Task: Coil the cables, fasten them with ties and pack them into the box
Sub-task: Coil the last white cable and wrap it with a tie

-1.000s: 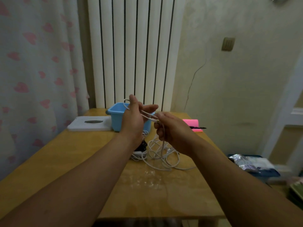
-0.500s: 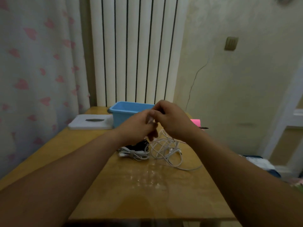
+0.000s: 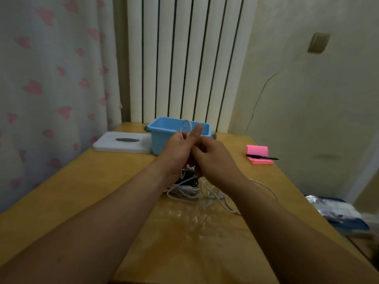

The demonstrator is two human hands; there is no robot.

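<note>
My left hand [image 3: 178, 149] holds a white cable above the table, thumb up, and a loop of that cable [image 3: 186, 125] sticks out over its top. My right hand [image 3: 213, 158] is pressed against it, fingers curled on the same cable. The loose remainder of the white cable [image 3: 217, 196] trails on the wooden table [image 3: 82, 181] under both hands, beside a bundled white cable [image 3: 180, 192] and a black cable [image 3: 189, 179]. The blue plastic box [image 3: 162, 132] stands open just behind my hands.
A white lid [image 3: 123, 142] lies left of the box. A pink notepad with a black pen [image 3: 259, 154] sits at the table's right side. A radiator and a curtain stand behind the table. Bags [image 3: 338, 212] lie on the floor to the right.
Both hands stayed joined and rose slightly toward the box. A cable loop now stands out above my left hand, and my left thumb points up. The view shifted left.
</note>
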